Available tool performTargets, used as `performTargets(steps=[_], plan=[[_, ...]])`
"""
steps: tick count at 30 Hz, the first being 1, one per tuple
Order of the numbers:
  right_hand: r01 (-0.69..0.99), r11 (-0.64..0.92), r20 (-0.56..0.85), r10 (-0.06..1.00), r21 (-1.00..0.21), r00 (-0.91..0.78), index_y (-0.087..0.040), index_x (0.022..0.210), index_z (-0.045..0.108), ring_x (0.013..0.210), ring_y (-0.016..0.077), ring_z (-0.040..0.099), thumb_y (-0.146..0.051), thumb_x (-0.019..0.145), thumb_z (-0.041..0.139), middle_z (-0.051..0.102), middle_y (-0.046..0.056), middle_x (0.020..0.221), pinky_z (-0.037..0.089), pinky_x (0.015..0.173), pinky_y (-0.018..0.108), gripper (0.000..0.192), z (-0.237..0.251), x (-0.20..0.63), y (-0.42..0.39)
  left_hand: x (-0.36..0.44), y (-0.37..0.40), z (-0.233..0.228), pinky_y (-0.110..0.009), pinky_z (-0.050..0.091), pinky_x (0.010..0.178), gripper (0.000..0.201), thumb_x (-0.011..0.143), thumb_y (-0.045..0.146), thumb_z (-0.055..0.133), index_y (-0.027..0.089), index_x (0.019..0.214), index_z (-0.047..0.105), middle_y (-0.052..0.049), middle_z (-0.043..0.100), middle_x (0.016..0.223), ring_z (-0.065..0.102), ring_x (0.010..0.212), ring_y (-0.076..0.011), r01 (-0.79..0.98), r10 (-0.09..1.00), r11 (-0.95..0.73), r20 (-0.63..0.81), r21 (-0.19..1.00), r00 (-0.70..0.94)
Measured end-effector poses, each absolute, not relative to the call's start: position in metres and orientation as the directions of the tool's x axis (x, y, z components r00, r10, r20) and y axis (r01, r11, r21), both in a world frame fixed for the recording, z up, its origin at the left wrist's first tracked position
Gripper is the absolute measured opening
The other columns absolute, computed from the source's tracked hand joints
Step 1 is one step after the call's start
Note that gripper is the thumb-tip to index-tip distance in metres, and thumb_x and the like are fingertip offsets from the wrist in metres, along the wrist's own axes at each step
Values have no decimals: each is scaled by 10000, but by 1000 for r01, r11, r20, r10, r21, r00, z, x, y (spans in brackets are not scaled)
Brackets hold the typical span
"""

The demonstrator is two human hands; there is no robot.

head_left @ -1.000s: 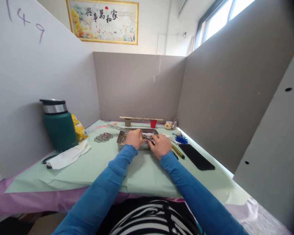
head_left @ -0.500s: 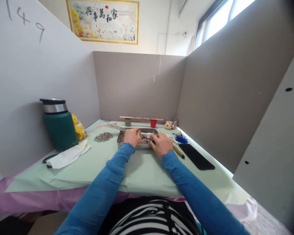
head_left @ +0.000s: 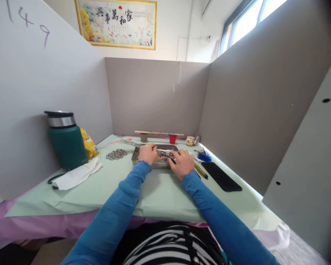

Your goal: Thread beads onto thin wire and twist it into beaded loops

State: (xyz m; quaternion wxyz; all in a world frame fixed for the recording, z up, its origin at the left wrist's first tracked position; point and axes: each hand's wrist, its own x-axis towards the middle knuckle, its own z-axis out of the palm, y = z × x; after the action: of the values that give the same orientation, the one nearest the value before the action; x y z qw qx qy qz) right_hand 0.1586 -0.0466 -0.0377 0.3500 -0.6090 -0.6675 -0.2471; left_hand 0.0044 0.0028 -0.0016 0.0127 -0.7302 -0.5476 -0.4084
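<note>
tray (head_left: 135,156): shiny metal, gleaming | counter (head_left: 160,193): matt pale-green paper covering | flask (head_left: 67,141): matt green body, brushed-metal band showing | phone (head_left: 221,176): glossy black | cloth (head_left: 78,174): white, lying crumpled

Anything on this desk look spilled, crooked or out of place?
Nothing spilled or damaged. Both hands, left hand and right hand, work over the metal tray. Only the white cloth lies crumpled by the green flask.

Tray (head_left: 135,156) contents too small, hand-covered (head_left: 148,154)

open mat (head_left: 160,191) before tray (head_left: 135,156)
</note>
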Motion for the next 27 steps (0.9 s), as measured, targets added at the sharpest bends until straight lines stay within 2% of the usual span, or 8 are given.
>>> performTargets(steps=[4,7,13,21,27], plan=[[988,114,756,654,-100,1,-226,997,653,872,221,456,-407,806,513,585,83,890,295,710,302,298,-39,156,-46,11,0,-4,-263,423,768,277,817,251,444,182,886,703,-75,706,852,631,815,-190,833,754,-446,639,327,153],[992,83,742,670,-99,18,-239,1005,648,866,219,465,-397,803,512,589,75,895,293,698,300,290,-40,155,-45,13,-1,-6,-262,421,777,279,825,242,437,181,897,699,-74,705,870,632,827,-189,834,747,-462,640,301,182],[993,59,729,683,-104,36,-218,990,652,882,225,464,-398,804,502,588,84,902,293,715,304,299,-39,154,-48,12,1,-8,-278,426,777,284,826,232,430,169,908,695,-85,703,878,635,833,-204,850,740,-436,656,296,151],[997,38,723,690,-70,24,-224,958,653,866,217,466,-396,811,499,587,82,899,288,682,297,274,-40,155,-46,13,0,-10,-269,426,794,283,824,230,433,172,910,696,-79,705,878,637,841,-196,828,732,-477,655,296,187],[996,38,748,662,-81,36,-243,950,654,843,204,492,-403,824,481,596,61,862,281,651,288,268,-41,155,-46,10,0,-6,-265,426,773,294,832,252,426,182,920,698,-76,704,879,633,832,-190,850,753,-429,642,306,148]])
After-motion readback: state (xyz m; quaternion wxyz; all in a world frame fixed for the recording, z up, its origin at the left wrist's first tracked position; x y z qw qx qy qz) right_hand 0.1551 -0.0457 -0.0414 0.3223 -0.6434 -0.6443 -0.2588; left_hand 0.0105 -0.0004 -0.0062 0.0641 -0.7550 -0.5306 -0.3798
